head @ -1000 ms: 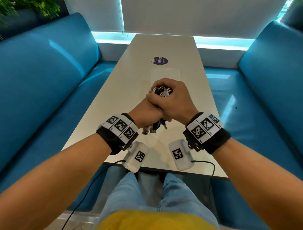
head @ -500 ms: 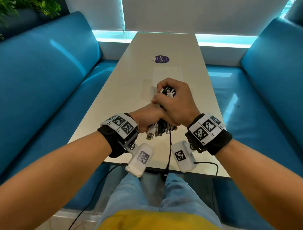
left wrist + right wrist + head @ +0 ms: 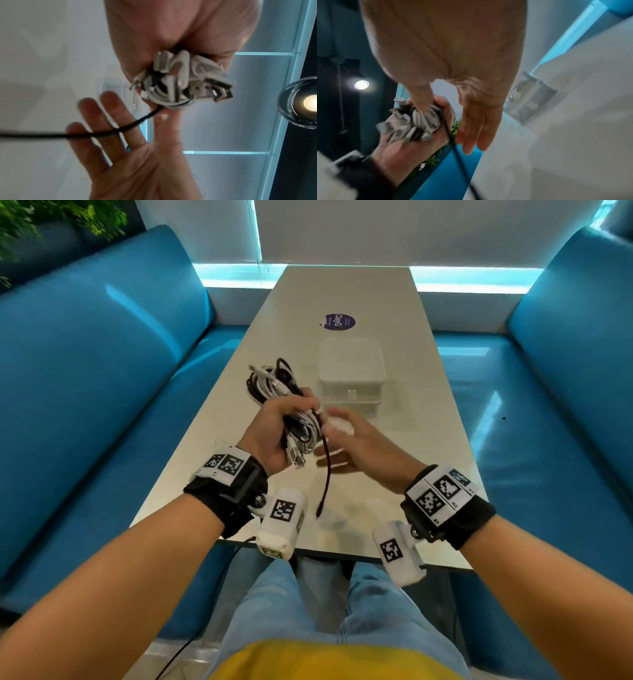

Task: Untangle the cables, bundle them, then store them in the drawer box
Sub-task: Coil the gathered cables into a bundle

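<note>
- Left hand [image 3: 274,436]: palm up above table, fingers curled round cables, gripping mid-bundle.
- Cables [image 3: 274,385]: black and white, looped into one bundle; loop end sticking out past left fingers toward far side, plug ends [image 3: 297,460] poking out at heel of palm. Held clear of table.
- Black cable [image 3: 327,470]: one loose strand hanging from bundle, dangling down between both hands, tip [image 3: 319,511] above near part of table.
- Right hand [image 3: 356,446]: just right of bundle, fingers straight and spread, blurred; thumb tip touching or nearly touching bundle in right wrist view, no grip on anything. Loose strand crossing in front of spread fingers [image 3: 109,112] in left wrist view.
- Box [image 3: 350,371]: translucent white, stacked drawers, small knob [image 3: 351,394] on near face; standing on table beyond right hand, apart from both hands. Drawers appearing pushed in.
- Table [image 3: 428,440]: pale top, long, running away from person.
- Sticker [image 3: 339,322]: round, purple, on table beyond box.
- Sofas [image 3: 85,364]: blue, along both long sides of table.
- Wristbands [image 3: 226,474]: black, with white marker tags, one on each wrist.
</note>
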`<state>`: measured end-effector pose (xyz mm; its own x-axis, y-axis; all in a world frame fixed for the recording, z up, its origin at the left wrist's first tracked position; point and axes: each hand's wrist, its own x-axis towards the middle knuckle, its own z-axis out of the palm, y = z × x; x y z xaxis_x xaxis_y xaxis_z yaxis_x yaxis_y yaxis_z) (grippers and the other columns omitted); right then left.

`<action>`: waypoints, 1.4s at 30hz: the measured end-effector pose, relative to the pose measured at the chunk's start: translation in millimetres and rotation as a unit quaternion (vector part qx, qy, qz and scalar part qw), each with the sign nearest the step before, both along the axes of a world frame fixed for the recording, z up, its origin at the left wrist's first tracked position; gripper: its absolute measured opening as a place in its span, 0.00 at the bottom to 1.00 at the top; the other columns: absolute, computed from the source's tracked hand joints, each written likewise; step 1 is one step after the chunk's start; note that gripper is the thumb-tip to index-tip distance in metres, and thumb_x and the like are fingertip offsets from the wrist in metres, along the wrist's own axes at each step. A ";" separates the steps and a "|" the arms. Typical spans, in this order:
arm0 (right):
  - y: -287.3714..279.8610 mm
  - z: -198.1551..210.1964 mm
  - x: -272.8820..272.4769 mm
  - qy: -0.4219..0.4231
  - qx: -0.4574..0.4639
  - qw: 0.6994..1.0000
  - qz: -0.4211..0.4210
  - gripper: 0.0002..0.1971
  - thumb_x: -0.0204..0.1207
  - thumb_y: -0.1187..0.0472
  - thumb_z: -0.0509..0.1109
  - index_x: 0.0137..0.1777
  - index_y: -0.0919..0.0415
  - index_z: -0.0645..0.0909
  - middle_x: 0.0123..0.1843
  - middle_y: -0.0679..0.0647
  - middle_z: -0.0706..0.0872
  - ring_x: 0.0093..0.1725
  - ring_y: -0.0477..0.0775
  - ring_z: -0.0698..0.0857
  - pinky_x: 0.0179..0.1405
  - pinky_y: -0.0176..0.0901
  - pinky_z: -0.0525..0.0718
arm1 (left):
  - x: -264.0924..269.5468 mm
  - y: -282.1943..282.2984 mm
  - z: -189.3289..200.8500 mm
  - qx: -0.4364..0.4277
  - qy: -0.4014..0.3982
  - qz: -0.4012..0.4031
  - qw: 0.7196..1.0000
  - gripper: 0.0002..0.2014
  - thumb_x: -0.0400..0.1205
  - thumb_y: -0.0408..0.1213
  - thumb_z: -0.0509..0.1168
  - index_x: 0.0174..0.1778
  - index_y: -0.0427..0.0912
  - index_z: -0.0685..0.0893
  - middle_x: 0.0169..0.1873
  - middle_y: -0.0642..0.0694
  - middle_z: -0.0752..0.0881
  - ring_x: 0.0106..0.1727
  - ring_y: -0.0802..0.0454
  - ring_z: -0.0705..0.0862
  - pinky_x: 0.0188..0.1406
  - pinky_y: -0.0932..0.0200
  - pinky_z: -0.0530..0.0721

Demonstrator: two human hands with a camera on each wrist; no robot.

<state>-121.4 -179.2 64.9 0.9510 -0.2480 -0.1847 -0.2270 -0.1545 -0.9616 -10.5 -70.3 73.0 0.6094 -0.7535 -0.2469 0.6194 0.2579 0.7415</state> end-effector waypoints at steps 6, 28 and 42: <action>12.4 -6.8 -6.0 -0.020 0.039 0.999 -0.002 0.15 0.84 0.69 0.61 0.66 0.56 0.65 0.35 0.59 0.83 0.29 0.57 0.85 0.38 0.52 0.88 | 6.3 4.7 -9.2 0.022 -0.012 0.043 0.999 0.24 0.82 0.29 0.59 0.19 0.43 0.87 0.31 0.46 0.87 0.38 0.50 0.84 0.45 0.57 0.81; -9.2 31.1 11.4 -0.074 -0.069 0.995 -0.023 0.11 0.77 0.59 0.74 0.46 0.69 0.87 0.33 0.55 0.88 0.32 0.45 0.85 0.30 0.34 0.80 | 7.5 2.7 -26.6 0.099 -0.113 -0.037 0.988 0.26 0.69 0.55 0.72 0.54 0.38 0.83 0.37 0.43 0.84 0.33 0.52 0.84 0.33 0.56 0.85; -16.7 23.1 21.5 -0.020 -0.182 0.982 0.054 0.17 0.62 0.58 0.85 0.27 0.59 0.77 0.24 0.53 0.82 0.23 0.46 0.78 0.26 0.37 0.76 | -9.5 1.6 -24.7 0.116 -0.110 -0.168 0.973 0.10 0.72 0.48 0.69 0.37 0.44 0.87 0.32 0.44 0.83 0.30 0.51 0.81 0.30 0.58 0.83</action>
<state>-99.9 -195.9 88.0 0.9800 -0.1878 -0.0653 -0.1543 -0.5111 -0.8456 -20.1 -68.7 48.3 0.3964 -0.8582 -0.3262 0.4598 -0.1220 0.8796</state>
